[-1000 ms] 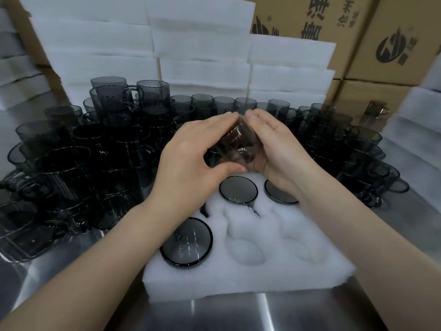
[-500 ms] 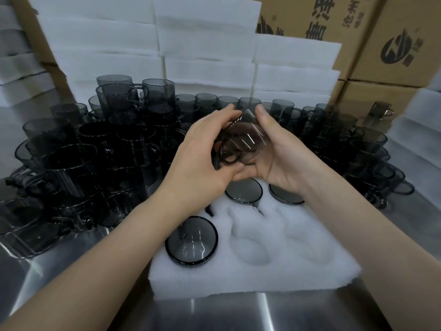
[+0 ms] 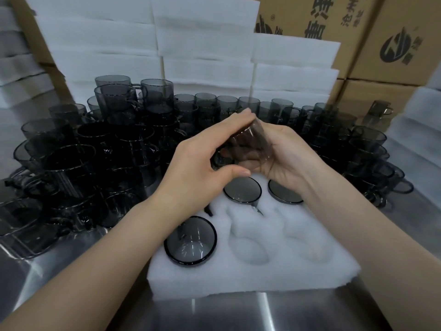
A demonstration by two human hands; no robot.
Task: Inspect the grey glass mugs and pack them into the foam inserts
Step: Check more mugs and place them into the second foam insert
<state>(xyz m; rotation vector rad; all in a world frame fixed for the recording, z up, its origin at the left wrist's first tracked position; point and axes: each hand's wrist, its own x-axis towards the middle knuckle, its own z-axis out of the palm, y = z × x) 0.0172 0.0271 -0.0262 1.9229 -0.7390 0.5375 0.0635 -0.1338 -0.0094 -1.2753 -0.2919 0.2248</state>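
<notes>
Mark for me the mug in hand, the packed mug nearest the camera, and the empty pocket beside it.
held mug [image 3: 256,137], head view, on its glass side wall.
nearest packed mug [image 3: 191,242], head view, centre of its round top.
empty pocket [image 3: 248,247], head view, floor of the foam hollow.

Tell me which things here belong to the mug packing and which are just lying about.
In the job: mug held in left hand and right hand, foam insert, packed mugs, unpacked mug pile.
Lying about: cardboard boxes, stacked foam slabs.

Black Chinese characters [image 3: 317,22], partly cropped, and a round logo [image 3: 396,47] on stacked cardboard boxes [image 3: 372,68]
</notes>
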